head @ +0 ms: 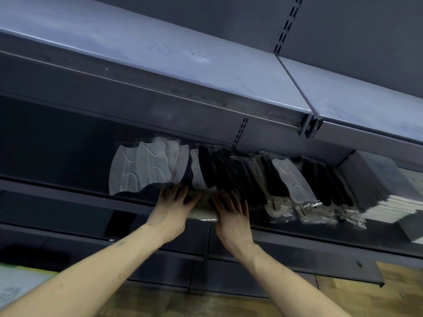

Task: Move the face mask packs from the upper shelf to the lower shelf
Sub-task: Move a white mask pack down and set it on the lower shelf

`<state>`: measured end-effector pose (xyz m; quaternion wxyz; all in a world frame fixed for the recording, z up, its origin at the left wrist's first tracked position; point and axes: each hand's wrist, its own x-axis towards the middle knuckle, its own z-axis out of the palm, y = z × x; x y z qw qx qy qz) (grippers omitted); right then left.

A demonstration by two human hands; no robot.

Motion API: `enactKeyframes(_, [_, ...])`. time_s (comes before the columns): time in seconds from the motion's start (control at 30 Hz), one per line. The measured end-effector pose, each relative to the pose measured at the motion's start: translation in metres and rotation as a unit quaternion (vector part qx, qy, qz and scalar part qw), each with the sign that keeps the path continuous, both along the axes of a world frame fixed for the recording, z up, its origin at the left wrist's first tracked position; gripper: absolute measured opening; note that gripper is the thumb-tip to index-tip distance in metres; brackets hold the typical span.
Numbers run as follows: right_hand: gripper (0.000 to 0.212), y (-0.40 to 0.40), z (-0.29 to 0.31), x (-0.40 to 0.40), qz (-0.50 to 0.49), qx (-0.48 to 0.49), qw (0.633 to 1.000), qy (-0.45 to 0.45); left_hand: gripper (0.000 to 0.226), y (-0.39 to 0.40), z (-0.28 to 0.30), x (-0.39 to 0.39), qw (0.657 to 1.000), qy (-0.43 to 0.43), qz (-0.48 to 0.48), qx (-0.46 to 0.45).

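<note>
Face mask packs lean in a row on the middle shelf (68, 193): white masks (137, 170) at the left, black ones (219, 170) in the middle, another white one (293, 181) and clear-wrapped beige packs (283, 211) to the right. At the shelf's front edge lies a small stack of beige packs (204, 209). My left hand (174, 209) presses its left side with fingers spread, and my right hand (233, 216) presses its right side with fingers straight. The upper shelf (160, 49) above shows a bare grey surface.
A stack of flat grey and white items (375, 186) fills the middle shelf's right end. Lower shelves (297, 264) run below my forearms, with something dark (119, 223) on one. A wooden floor (389, 296) shows at the bottom right.
</note>
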<state>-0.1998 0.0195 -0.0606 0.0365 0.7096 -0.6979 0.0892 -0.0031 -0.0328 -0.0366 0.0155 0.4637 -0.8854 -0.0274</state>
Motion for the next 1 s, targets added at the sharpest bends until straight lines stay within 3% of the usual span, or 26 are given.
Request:
enactKeyframes(0.2, [0.066, 0.009, 0.014, 0.026, -0.073, -0.018, 0.997, -0.02, 0.089, 0.008, -0.004, 0.005, 0.996, 0.009, 0.061, -0.069])
enactKeyframes(0.53, [0.074, 0.047, 0.043, 0.06, -0.023, -0.054, 0.998, -0.029, 0.082, 0.056, 0.02, 0.049, 0.978, 0.058, 0.138, -0.147])
enactKeyframes(0.8, [0.077, 0.092, 0.057, 0.074, -0.004, -0.094, 0.994, -0.056, 0.091, 0.105, 0.049, 0.068, 0.977, 0.08, 0.172, -0.092])
enactKeyframes(1.0, [0.078, 0.114, 0.053, 0.121, 0.045, -0.08, 0.994, -0.064, 0.09, 0.146, 0.05, 0.119, 0.972, 0.031, 0.214, -0.089])
